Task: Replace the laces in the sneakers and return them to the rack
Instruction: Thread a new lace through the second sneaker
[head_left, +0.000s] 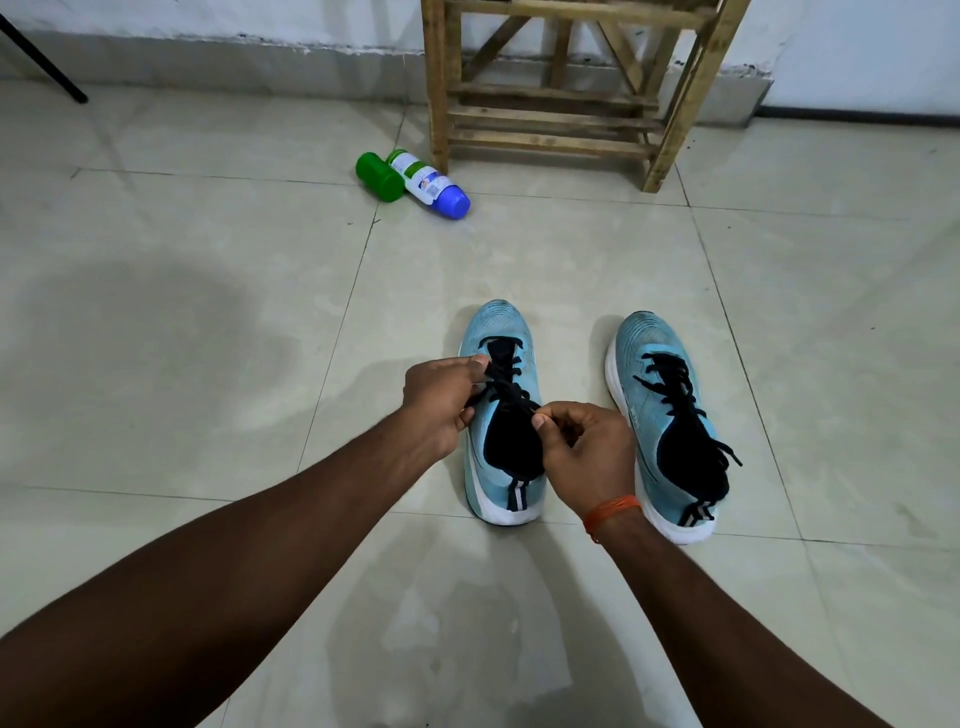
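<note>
Far left, a green bottle (379, 176) lies on the tiles, out of play. The left hand (441, 400) pinches one end of the black lace (511, 391) and the right hand (587, 452) pinches the other, fingers curled tight, over the near sneaker (501, 332) on the floor. That lace looks soft and limp, so take it near the tips. The second sneaker (657, 343) sits just beside it, loosely laced, and the wooden rack (550, 119) stands beyond.

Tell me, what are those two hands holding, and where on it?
The black lace of the left sneaker: the left hand pinches it beside the eyelets, the right hand nearer the shoe's opening.
</note>
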